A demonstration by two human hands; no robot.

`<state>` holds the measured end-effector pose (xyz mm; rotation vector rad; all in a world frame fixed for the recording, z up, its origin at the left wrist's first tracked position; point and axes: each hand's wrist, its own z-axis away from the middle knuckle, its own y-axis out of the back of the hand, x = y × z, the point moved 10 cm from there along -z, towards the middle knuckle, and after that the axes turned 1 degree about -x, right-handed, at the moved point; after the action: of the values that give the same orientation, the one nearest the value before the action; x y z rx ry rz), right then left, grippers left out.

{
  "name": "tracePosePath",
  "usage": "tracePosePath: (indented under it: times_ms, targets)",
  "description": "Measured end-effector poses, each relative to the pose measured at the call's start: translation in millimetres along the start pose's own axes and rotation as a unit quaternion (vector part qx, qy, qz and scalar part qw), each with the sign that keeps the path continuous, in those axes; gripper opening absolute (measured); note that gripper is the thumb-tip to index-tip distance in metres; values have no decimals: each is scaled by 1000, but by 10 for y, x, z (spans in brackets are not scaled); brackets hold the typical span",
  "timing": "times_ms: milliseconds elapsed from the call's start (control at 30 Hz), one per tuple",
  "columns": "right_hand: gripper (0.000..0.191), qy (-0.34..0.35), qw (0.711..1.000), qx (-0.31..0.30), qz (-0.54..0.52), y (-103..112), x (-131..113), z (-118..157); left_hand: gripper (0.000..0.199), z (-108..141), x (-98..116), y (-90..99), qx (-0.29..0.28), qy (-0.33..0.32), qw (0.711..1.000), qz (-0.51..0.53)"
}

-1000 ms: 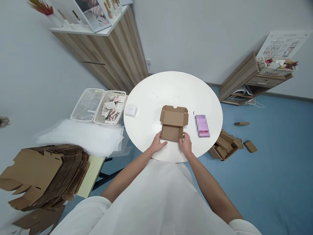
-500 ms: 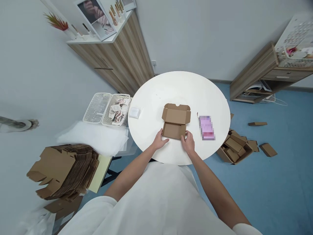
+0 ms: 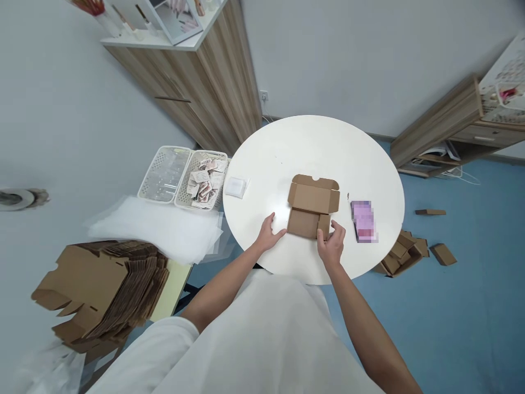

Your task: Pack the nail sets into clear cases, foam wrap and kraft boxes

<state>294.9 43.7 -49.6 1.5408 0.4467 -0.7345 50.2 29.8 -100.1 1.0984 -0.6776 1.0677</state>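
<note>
A small brown cardboard box (image 3: 302,223) lies on the round white table (image 3: 287,148), its lid (image 3: 314,197) folded back away from me. My right hand (image 3: 332,243) grips the box's right side, thumb on the near corner and fingers behind the outer wall. By that hand, a cardboard flap (image 3: 324,224) stands inside the right end. At the box's left side is my left hand (image 3: 268,235), thumb and fingers spread, with a fingertip close to the near left corner; whether it touches cannot be told.
Right of the box lies a pixelated purple item (image 3: 364,221). A small white packet stack (image 3: 235,186) sits at the table's left. Beyond are white baskets (image 3: 200,180), translucent sheets (image 3: 156,227) and stacked flat cardboard (image 3: 94,290). On the floor stands a carton of brown boxes (image 3: 400,254).
My view has shifted, and the box appears further right. A flap now shows inside its right end, under my right hand. My left hand has let go of the left side, fingers spread.
</note>
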Motion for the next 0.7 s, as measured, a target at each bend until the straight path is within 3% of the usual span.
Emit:
tracePosePath:
  times_ms: [67, 167, 233, 300, 400, 500, 600, 700]
  targets:
    - [46, 42, 998, -36, -14, -169, -340, 16, 66, -77, -61, 407, 68, -1, 998, -14]
    - [36, 98, 985, -140, -36, -662, -919, 22, 56, -224, -196, 1116, 179, 6, 983, -49]
    - [32, 104, 969, -215, -63, -1085, -1254, -2, 55, -350, -279, 1512, 221, 7, 973, -73]
    - [34, 59, 957, -267, -98, -1506, -1466, -79, 57, -507, -382, 1777, 222, 23, 972, -79]
    - [38, -46, 939, -304, -154, -2069, -1631, -217, 59, -730, -527, 1949, 185, 61, 979, -66]
    - [45, -104, 925, -300, -210, -2448, -1769, -319, 59, -867, -591, 1945, 144, 81, 985, -43]
    - [47, -125, 918, -291, -239, -2664, -1855, -346, 56, -905, -587, 1906, 130, 81, 988, -37]
    - [48, -135, 916, -284, -248, -2744, -1852, -319, 50, -881, -570, 1889, 138, 66, 988, -37]
